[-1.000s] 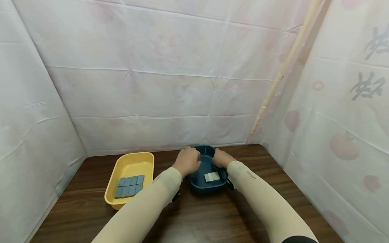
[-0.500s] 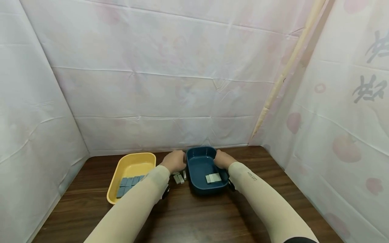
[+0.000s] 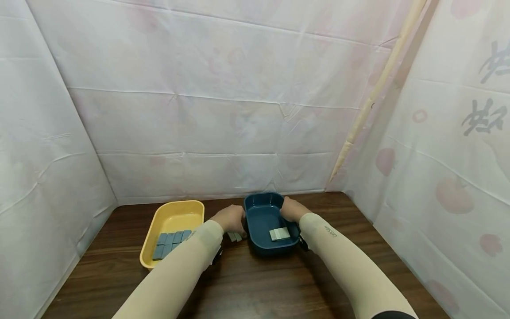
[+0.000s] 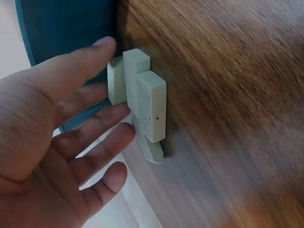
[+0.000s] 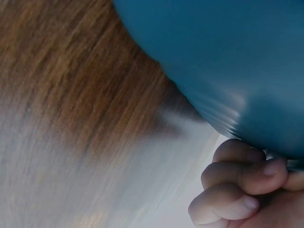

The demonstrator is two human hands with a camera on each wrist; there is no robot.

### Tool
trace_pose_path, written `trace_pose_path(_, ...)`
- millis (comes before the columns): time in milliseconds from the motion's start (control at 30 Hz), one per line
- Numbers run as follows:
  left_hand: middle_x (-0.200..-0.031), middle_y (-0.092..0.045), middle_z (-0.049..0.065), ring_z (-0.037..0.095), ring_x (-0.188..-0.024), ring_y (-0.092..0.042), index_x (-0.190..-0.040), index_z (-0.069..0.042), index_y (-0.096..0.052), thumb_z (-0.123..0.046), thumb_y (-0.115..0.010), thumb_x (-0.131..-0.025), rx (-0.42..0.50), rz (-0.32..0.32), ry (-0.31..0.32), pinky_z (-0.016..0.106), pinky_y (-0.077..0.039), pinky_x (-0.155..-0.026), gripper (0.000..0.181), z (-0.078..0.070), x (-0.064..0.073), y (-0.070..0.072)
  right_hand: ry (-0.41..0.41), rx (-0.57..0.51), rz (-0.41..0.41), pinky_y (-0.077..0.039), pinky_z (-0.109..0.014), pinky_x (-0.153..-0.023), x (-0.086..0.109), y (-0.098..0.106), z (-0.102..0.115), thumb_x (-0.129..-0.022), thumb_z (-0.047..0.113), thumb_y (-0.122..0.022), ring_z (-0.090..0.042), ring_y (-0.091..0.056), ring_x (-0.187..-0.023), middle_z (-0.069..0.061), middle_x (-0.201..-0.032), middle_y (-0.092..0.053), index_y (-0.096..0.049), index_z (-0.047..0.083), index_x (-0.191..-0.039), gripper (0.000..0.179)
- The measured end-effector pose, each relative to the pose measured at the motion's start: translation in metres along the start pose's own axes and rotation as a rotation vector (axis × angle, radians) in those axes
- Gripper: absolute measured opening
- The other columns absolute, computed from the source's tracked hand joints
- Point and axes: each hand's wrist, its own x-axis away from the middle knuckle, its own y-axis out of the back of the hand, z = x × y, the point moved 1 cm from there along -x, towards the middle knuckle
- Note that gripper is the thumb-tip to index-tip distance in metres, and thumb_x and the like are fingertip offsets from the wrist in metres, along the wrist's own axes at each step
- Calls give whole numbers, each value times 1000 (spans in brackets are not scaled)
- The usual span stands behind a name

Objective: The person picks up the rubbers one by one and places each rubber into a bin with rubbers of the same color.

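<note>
At the left side of the dark blue tray (image 3: 263,217), my left hand (image 3: 232,219) reaches down to several small pale green rectangular blocks (image 4: 151,104) on the table. In the left wrist view its thumb and fingers are spread and slightly bent beside the blocks, with a fingertip by the nearest ones; whether it touches them I cannot tell. My right hand (image 3: 292,209) grips the tray's right rim, its fingers curled in the right wrist view. Inside the tray, near the front, lie more pale green blocks (image 3: 280,234) side by side.
A yellow tray (image 3: 179,208) stands to the left, with several grey-blue blocks (image 3: 169,243) laid in rows; my left forearm partly covers it. The brown wooden table (image 3: 255,283) is bounded by white printed sheeting (image 3: 223,124) at the back and sides.
My left hand has moved left from over the blue tray to beside it, showing pale green blocks on the table, then shifted slightly over them. The right hand stays at the rim.
</note>
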Motion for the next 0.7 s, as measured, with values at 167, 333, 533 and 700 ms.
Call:
trace_pose_path(167,-61,-52,-5,14,-58,-49,-65,-17,-63,-9,-97,-85,-24,-34,25,31,-42,-54,40,2,-2,-1,-4,9,-3,-48,-59,-127,-1,0,0,-118,23,-52,-44,-51,-160,-31,-179,-38,-20,-10,-176,74)
trace_pose_path(333,-60,-41,-6,14,-57,-41,-62,-20,-55,-11,-89,-91,-61,-151,34,32,-36,-54,45,7,-6,-6,-14,-7,4,-45,-61,-129,0,0,1,-118,22,-52,-45,-48,-162,-31,-181,-35,-21,-10,-176,74)
trace_pose_path(533,-72,-66,-3,15,-64,-58,-73,-18,-70,-15,-88,-95,-94,-212,60,33,-49,-61,28,10,-5,-12,-12,-10,15,-44,-61,-130,1,-1,1,-118,24,-51,-46,-45,-164,-30,-182,-32,-18,-9,-177,75)
trace_pose_path(700,-74,-68,0,17,-66,-60,-75,-17,-70,-12,-86,-95,-70,-179,84,34,-51,-64,26,9,-5,-12,-17,-18,18,-44,-61,-130,0,0,0,-118,25,-51,-45,-46,-164,-30,-182,-32,-18,-8,-177,75)
